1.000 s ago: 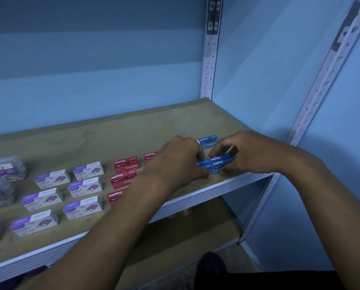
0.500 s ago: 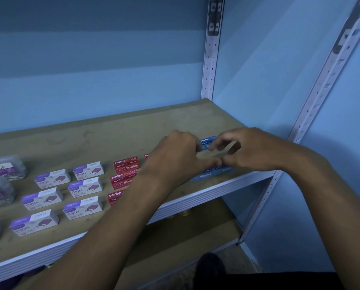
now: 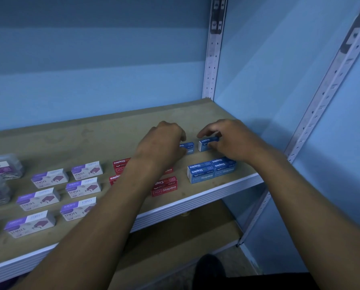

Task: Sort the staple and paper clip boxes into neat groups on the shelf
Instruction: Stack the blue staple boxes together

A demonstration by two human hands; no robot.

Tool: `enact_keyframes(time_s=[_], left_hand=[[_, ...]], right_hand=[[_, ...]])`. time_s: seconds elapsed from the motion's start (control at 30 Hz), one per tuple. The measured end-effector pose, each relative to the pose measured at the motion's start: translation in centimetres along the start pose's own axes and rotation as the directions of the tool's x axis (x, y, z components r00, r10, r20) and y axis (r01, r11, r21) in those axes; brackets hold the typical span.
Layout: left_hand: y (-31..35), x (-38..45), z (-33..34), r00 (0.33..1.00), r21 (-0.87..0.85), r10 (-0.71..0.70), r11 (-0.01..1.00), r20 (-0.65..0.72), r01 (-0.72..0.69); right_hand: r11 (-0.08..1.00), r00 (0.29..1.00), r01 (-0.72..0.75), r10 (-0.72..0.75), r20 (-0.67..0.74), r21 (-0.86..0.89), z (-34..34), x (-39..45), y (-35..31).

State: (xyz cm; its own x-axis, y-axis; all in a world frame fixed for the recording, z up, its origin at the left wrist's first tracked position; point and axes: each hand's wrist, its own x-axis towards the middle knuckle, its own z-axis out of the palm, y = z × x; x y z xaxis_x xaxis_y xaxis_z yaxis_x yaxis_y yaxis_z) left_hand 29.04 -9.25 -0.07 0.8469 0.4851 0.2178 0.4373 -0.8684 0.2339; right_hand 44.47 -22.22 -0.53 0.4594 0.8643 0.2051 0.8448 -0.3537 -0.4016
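Six purple-and-white staple boxes (image 3: 49, 178) lie in two columns of three at the lower left of the frame on the shelf (image 3: 216, 190), long axes running left to right; at least four red staple boxes (image 3: 164, 186) sit mid-frame, partly hidden by the left forearm, so their full count cannot be told; a cluster of blue staple boxes (image 3: 211, 169) sits packed together near the shelf's front edge at centre right, apparently four, long axes also left to right; at the far left edge stand three clear paper clip boxes (image 3: 2, 166), the lowest barely in view; above the cluster, the right hand (image 3: 231, 141) has its grip closed on a single blue box (image 3: 206, 143), thumb on the near face and fingers over the far side, the box lying lengthwise left to right; just left of it, apart by a small gap, a second lone blue box (image 3: 187, 147) lies under the fingertips of the left hand (image 3: 164, 141), whose grip cannot be told, the fingers being curled out of sight.
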Motion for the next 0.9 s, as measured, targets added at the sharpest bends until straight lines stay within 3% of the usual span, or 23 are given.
enact_keyframes(time_s=[0.43,0.9], left_hand=[[1.8,-0.2,-1.5,0.990,-0.089,0.069,0.993,-0.122,-0.081],[3.4,-2.2,-1.4,0.996,-0.100,0.089,0.991,0.012,-0.088]], right_hand=[[1.000,0.999,0.002,-0.002,-0.043,0.004,-2.2,-1.3,-0.7],[0.999,0.996,-0.035,0.034,0.078,0.002,-3.9,-3.6,-1.6]])
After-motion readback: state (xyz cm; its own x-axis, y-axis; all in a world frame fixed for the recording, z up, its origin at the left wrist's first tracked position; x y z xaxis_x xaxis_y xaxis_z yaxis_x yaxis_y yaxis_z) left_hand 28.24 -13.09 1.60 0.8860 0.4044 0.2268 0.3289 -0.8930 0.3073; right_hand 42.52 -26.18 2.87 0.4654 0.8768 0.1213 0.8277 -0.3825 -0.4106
